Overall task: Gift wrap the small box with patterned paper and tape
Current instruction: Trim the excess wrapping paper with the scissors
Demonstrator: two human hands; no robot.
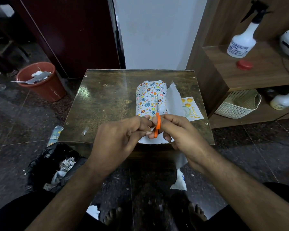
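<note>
The small box [151,99] lies on the table, loosely covered in white patterned paper with coloured eggs and hearts. A white flap of the paper [173,100] sticks out to its right. The sheet's near edge [147,140] reaches the table's front edge under my hands. My right hand [178,130] grips an orange ring [157,125], seen edge-on, which looks like a tape roll. My left hand [118,135] pinches a pale strip at that ring, fingers curled. Both hands hover just in front of the box, above the paper.
The brown table [103,104] has a glass top. A greeting card [193,109] lies right of the box. A red bin [45,84] and a black rubbish bag [57,164] sit on the left floor. Wooden shelves on the right hold a spray bottle [242,42] and a basket [237,104].
</note>
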